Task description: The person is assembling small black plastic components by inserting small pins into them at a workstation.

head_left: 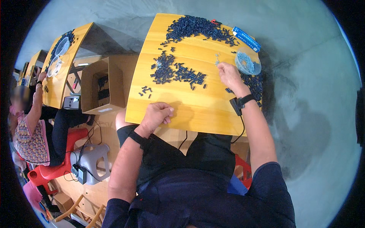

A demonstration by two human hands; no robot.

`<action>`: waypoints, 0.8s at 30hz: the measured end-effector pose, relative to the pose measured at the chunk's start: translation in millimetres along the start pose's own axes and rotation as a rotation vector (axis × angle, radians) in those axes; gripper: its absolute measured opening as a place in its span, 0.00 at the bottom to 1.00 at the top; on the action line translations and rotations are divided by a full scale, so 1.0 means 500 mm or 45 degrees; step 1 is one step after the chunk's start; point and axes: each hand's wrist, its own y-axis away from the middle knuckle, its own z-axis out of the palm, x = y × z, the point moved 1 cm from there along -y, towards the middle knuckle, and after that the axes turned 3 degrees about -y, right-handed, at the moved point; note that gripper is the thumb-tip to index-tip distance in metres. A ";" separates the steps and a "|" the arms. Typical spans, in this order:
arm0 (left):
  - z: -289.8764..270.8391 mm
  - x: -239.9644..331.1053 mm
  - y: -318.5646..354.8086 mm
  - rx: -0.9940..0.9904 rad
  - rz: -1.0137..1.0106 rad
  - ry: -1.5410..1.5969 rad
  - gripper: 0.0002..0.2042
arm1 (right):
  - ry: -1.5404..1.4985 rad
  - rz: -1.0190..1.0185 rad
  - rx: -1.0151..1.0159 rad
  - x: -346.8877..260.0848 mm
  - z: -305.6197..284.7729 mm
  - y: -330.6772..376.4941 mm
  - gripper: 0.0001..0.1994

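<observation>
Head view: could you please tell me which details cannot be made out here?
All in the head view:
Left hand: its curled pose hides whether anything is inside.
Right hand: its back hides the palm and anything under it.
Pale pieces beside it: too small to tell their exact shape.
Cardboard box: its walls and shadow hide part of the inside.

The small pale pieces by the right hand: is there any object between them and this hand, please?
Nothing visible stands between the right hand and the pale pieces, which lie just ahead of it on the table. The clear bowl stands to their right, outside that path.
</observation>
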 end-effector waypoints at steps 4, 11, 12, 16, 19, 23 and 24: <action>0.005 -0.001 -0.003 0.003 0.030 -0.026 0.07 | 0.051 0.009 -0.031 0.023 0.013 -0.025 0.08; -0.003 -0.002 -0.003 -0.027 -0.018 0.000 0.09 | 0.156 0.074 -0.121 0.019 0.018 -0.043 0.07; -0.004 -0.002 -0.004 -0.027 -0.019 0.001 0.09 | 0.165 0.059 -0.125 0.022 0.020 -0.044 0.07; -0.009 -0.003 -0.001 -0.054 -0.002 0.027 0.09 | 0.191 0.028 -0.165 0.027 0.025 -0.047 0.06; -0.010 -0.007 -0.001 -0.070 0.008 0.051 0.08 | 0.355 -0.015 -0.181 0.041 0.039 -0.050 0.05; -0.008 -0.009 -0.001 -0.059 0.064 0.133 0.06 | 0.426 -0.095 -0.137 0.054 0.046 -0.039 0.06; -0.010 -0.013 0.000 -0.048 0.060 0.134 0.06 | 0.339 -0.091 -0.097 0.040 0.042 -0.033 0.06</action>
